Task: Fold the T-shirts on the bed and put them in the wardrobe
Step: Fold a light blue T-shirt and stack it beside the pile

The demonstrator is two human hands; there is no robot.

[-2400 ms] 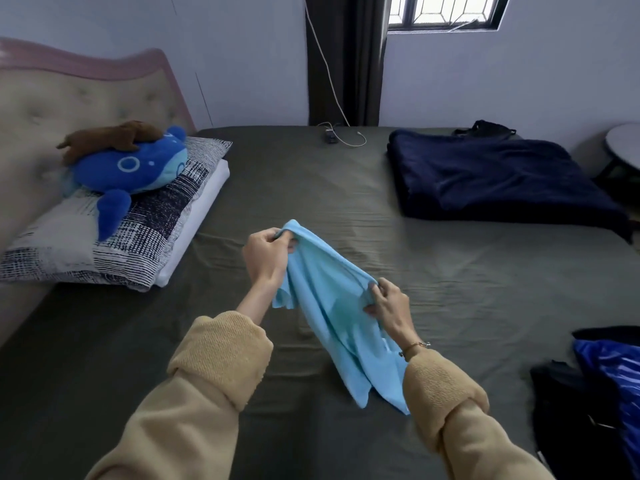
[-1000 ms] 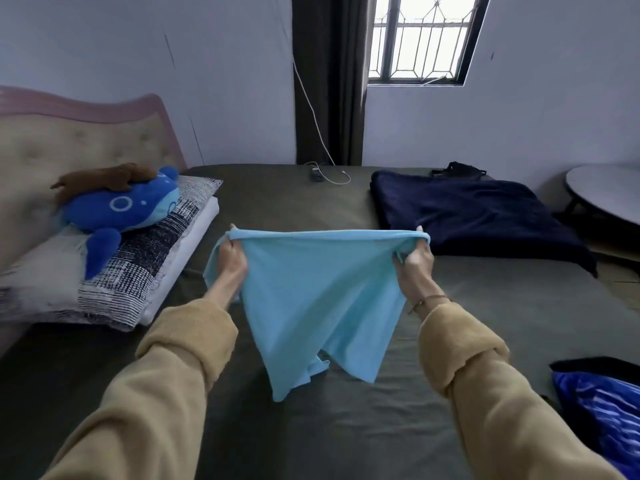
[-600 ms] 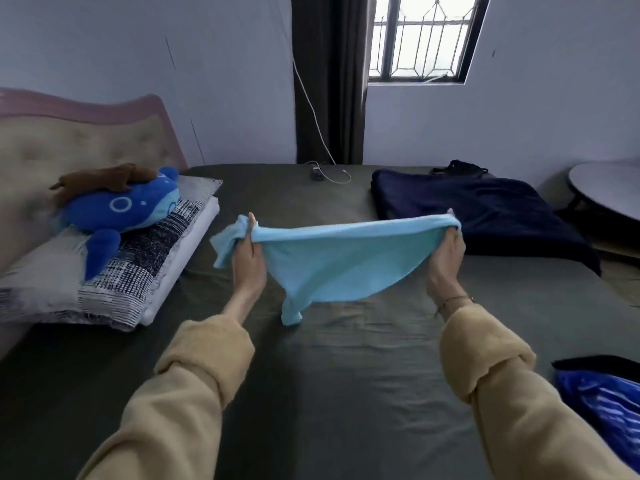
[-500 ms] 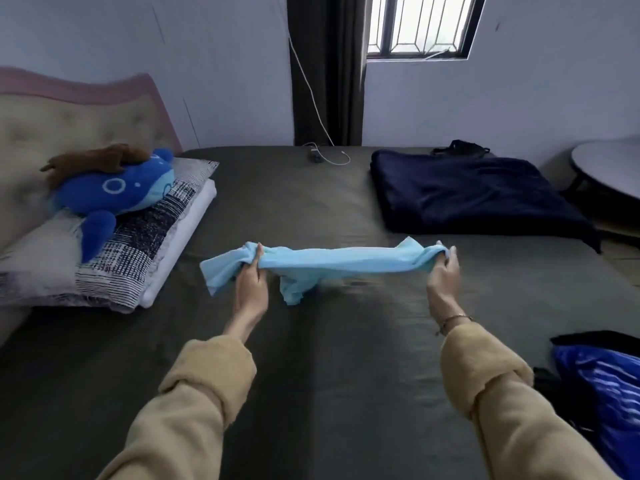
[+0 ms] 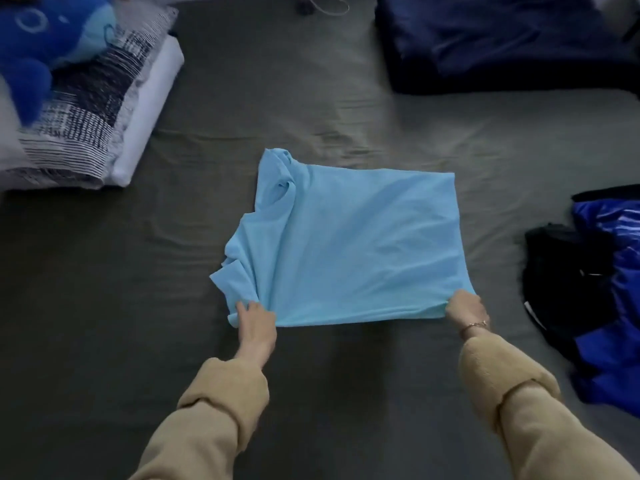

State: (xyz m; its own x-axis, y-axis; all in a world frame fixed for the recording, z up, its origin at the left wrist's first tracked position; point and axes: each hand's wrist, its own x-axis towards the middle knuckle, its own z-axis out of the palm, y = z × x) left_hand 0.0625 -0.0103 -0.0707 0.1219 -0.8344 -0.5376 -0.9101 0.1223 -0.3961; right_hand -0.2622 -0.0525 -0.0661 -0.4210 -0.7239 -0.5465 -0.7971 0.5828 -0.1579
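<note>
1. The left hand (image 5: 255,323) is placed at the near left corner of the light blue T-shirt (image 5: 349,244). Its fingers (image 5: 242,308) are seen extended onto the bunched cloth there; whether the cloth is pinched or only pressed cannot be told.
2. The right hand (image 5: 465,310) is placed at the near right corner of the T-shirt. Its fingers are curled together and clamped on the hem, which is drawn into small creases at the grip.
3. A thin bracelet (image 5: 474,324) is worn at the right wrist, just above the tan sleeve (image 5: 502,379).
4. The T-shirt is laid flat on the grey bed sheet (image 5: 104,271), spread away from both hands toward the far side. Its left edge is rumpled and folded over; its right edge is straight.
5. A patterned pillow (image 5: 90,109) with a blue plush toy (image 5: 38,39) on it is located at far left.
6. A dark navy blanket (image 5: 502,43) is located at far right.
7. Blue and black garments (image 5: 602,289) are piled at right, apart from the T-shirt.
</note>
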